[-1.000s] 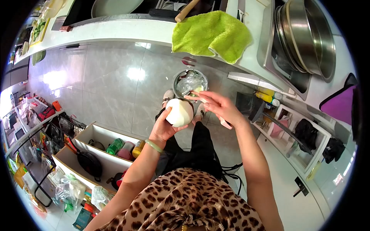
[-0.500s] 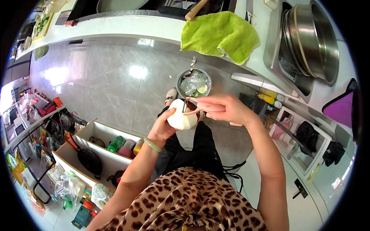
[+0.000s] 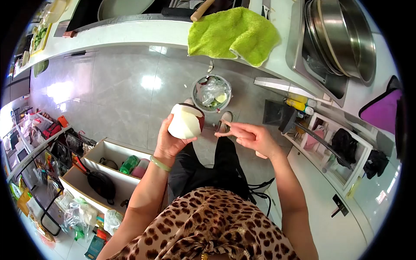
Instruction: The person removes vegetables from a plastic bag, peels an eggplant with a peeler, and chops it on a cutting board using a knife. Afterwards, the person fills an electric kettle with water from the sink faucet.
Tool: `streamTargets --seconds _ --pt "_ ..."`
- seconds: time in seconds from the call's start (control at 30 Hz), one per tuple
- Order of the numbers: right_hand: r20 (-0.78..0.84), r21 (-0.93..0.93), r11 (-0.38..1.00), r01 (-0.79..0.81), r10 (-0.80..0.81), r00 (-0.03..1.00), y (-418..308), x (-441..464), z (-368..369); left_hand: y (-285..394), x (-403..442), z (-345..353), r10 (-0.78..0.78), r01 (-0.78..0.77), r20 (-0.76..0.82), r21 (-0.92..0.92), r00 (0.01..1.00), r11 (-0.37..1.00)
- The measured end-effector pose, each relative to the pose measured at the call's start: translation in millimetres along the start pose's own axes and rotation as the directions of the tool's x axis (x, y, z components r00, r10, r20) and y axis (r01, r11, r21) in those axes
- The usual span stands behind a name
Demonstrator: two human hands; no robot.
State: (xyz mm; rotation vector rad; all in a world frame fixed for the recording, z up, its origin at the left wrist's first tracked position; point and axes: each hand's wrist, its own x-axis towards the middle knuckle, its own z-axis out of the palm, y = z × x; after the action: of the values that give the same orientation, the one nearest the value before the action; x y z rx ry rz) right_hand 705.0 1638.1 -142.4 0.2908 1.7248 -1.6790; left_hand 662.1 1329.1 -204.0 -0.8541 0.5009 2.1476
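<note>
a free gap parts vegetable from peeler; bin obstructs ahead, below.

We look down on a grey tiled floor, where light glares in bright patches. Ahead of us runs a white counter with a steel sink at right. A crowded rack lines our left; a white cabinet stands lower right.
</note>
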Motion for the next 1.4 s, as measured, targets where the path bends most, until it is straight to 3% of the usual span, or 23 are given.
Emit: streamTargets --seconds 0.07,0.2,0.3,0.43,0.5,0.53,0.63,0.73,0.83,0.93,1.0,1.07,1.13,1.17,1.23,1.33,1.4 --pt "-0.013 0.139 0.989 0.054 -0.052 0.999 -8 8 1 -7 6 1 -0.012 0.012 0.006 -0.003 1.0 1.0" --pt "-0.008 0.176 0.976 0.129 -0.13 0.992 -32 24 7 -22 9 4 -0.042 0.042 0.021 -0.015 0.999 0.999" --pt "0.021 0.048 0.988 0.148 -0.149 0.989 -36 28 12 -26 8 9 -0.041 0.041 -0.006 0.02 0.999 0.999" --pt "-0.085 0.005 0.975 0.221 -0.22 0.972 -19 19 21 -30 12 20 0.0 0.0 0.002 -0.085 1.0 0.996" --pt "-0.122 0.227 0.944 0.24 -0.217 0.969 2 15 32 -31 14 29 0.017 -0.02 -0.017 -0.18 1.0 0.984" --pt "-0.141 0.333 0.91 0.247 -0.211 0.967 6 13 38 -28 14 30 -0.007 0.021 0.078 -0.184 0.997 0.983" --pt "-0.236 0.302 0.919 0.254 -0.186 0.954 8 9 47 -33 12 45 -0.017 0.02 0.025 -0.152 1.0 0.988" --pt "-0.311 0.405 0.874 0.271 -0.147 0.939 10 8 60 -46 19 47 0.124 -0.12 0.06 -0.078 0.99 0.99" --pt "-0.346 0.222 0.953 0.207 -0.122 0.93 19 0 64 -51 21 51 0.077 -0.073 -0.001 -0.314 0.997 0.947" --pt "-0.302 0.188 0.972 0.144 -0.083 0.95 57 -8 77 -47 27 44 0.184 -0.15 0.079 -0.315 0.98 0.937" --pt "-0.299 0.198 0.973 0.117 -0.053 0.953 70 -14 79 -46 38 31 0.215 -0.203 0.07 -0.146 0.974 0.968" --pt "-0.325 0.205 0.971 0.126 -0.054 0.944 63 -16 68 -41 43 32 0.221 -0.207 0.097 -0.137 0.97 0.969" --pt "-0.336 0.194 0.967 0.165 -0.093 0.937 43 -16 54 -41 42 25 0.296 -0.32 0.13 0.25 0.946 0.914" --pt "-0.316 0.192 0.972 0.131 -0.065 0.946 29 -12 46 -44 41 20 0.314 -0.342 0.135 0.332 0.94 0.879" --pt "-0.276 0.042 0.972 0.233 -0.213 0.938 8 6 35 -49 39 8 0.35 -0.375 0.147 0.488 0.925 0.788" --pt "-0.209 0.057 0.96 0.275 -0.258 0.943 -14 33 33 -51 33 13 0.287 -0.307 0.111 0.301 0.951 0.903" --pt "-0.189 0.039 0.975 0.219 -0.208 0.96 -10 32 38 -51 27 25 0.285 -0.297 0.087 0.194 0.955 0.935"
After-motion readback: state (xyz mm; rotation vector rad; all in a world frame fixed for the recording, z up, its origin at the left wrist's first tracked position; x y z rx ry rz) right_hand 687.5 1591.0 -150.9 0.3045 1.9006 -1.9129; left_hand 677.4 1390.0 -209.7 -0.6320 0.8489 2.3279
